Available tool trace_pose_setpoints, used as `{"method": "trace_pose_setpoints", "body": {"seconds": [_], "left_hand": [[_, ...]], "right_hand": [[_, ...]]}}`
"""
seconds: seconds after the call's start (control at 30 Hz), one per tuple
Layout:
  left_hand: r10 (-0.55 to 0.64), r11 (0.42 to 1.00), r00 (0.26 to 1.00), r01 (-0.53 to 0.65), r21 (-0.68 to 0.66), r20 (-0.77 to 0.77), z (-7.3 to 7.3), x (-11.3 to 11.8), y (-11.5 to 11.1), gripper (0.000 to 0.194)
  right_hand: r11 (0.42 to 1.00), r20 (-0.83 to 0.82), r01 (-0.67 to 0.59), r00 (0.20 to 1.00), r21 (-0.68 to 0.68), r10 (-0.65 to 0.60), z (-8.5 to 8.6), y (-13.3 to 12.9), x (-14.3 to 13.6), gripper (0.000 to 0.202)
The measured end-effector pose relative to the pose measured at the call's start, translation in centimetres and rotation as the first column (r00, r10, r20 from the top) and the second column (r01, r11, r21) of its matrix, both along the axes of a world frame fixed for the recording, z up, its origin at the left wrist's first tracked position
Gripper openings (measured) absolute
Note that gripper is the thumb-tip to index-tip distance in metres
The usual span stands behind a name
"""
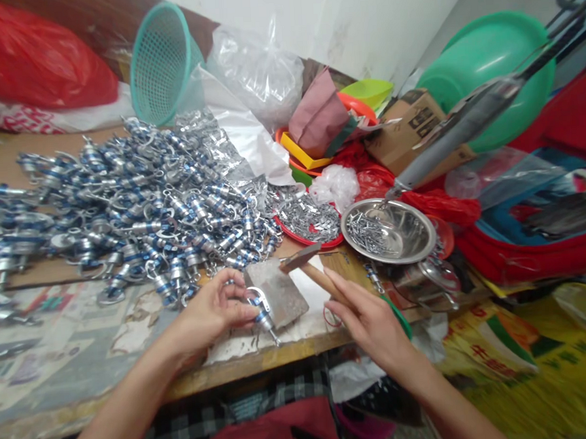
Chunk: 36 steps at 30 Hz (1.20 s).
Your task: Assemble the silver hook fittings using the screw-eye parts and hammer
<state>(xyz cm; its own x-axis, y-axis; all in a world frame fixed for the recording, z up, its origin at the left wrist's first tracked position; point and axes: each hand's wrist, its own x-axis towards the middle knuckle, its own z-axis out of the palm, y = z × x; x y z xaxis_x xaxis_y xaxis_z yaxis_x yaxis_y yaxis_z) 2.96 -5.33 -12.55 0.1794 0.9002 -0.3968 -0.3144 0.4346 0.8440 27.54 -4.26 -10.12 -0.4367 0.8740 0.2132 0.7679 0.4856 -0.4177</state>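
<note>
Between the thumb and fingers of my left hand (223,302) is a small silver and blue metal fitting (263,311) with a curved, hook-like piece on top. Its thin end points down and to the right, over the edge of a flat metal block (280,292) on the table. My right hand (364,307) is wrapped round the wooden handle of a hammer (326,284). The hammer's head is raised just above the block, to the right of the fitting. White paper (313,287) lies beside the block.
A large heap of similar fittings (139,201) covers the table on the left. Behind the block are a red tray (318,244) of flat metal pieces and a steel bowl (414,239) of pins. A grey-handled lever (460,132) slants over the right side. The wooden table edge (290,350) runs nearest me.
</note>
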Motion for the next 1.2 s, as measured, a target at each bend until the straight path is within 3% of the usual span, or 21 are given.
{"method": "trace_pose_setpoints", "body": {"seconds": [0.13, 0.3, 0.5, 0.6, 0.7, 0.77, 0.83, 0.9, 1.0, 1.07, 1.2], "left_hand": [[-0.005, 1.0, 1.0, 0.005, 0.01, 0.011, -0.1, 0.0, 0.0, 0.042], [0.016, 1.0, 1.0, -0.016, 0.011, -0.003, -0.1, 0.2, 0.2, 0.043], [0.027, 1.0, 0.999, -0.027, -0.005, -0.032, 0.1, 0.2, -0.1, 0.043], [0.022, 1.0, 0.999, -0.022, -0.007, -0.04, 0.1, 0.2, -0.1, 0.042], [0.029, 1.0, 0.999, -0.029, -0.003, -0.027, -0.1, 0.2, 0.0, 0.042], [0.037, 0.999, 0.999, -0.037, -0.008, -0.022, -0.1, 0.3, 0.2, 0.043], [0.041, 0.999, 0.999, -0.041, -0.011, -0.017, -0.1, 0.3, 0.3, 0.043], [0.039, 0.999, 0.999, -0.039, -0.007, -0.01, -0.1, 0.2, 0.2, 0.043], [0.02, 1.0, 0.999, -0.019, 0.018, -0.026, -0.2, 0.2, -0.2, 0.04], [0.014, 0.999, 0.996, -0.01, 0.042, -0.09, -0.3, 0.2, -0.6, 0.037], [0.048, 0.992, 0.951, -0.011, 0.124, -0.305, -0.3, 0.3, -1.0, 0.019]], "right_hand": [[0.988, -0.053, -0.073, 0.995, 0.134, 0.081, 1.6, -2.6, -0.8, 0.049], [0.985, 0.164, -0.132, 0.98, 0.107, 0.114, 0.5, -3.8, -1.1, 0.051], [0.985, 0.183, -0.119, 0.979, 0.127, 0.094, -0.1, -3.5, -1.6, 0.049], [0.992, 0.055, -0.081, 0.996, 0.099, 0.076, -0.3, -3.0, -1.5, 0.045], [0.977, -0.178, 0.009, 0.984, 0.212, 0.029, -0.5, -3.1, -1.2, 0.05], [0.973, -0.138, -0.038, 0.988, 0.227, 0.071, -0.5, -3.5, -1.2, 0.052], [0.983, -0.011, -0.114, 0.993, 0.146, 0.117, -0.7, -3.6, -1.3, 0.049], [0.994, 0.019, -0.086, 0.996, 0.062, 0.085, -1.1, -2.9, -1.2, 0.044], [0.994, -0.066, 0.105, 0.992, 0.025, -0.103, -2.2, 0.0, -0.5, 0.04], [0.984, -0.021, 0.178, 0.984, -0.013, -0.178, -2.9, 2.6, 0.2, 0.041], [0.991, 0.12, 0.107, 0.988, -0.083, -0.097, -3.8, 6.9, 0.8, 0.027]]}}
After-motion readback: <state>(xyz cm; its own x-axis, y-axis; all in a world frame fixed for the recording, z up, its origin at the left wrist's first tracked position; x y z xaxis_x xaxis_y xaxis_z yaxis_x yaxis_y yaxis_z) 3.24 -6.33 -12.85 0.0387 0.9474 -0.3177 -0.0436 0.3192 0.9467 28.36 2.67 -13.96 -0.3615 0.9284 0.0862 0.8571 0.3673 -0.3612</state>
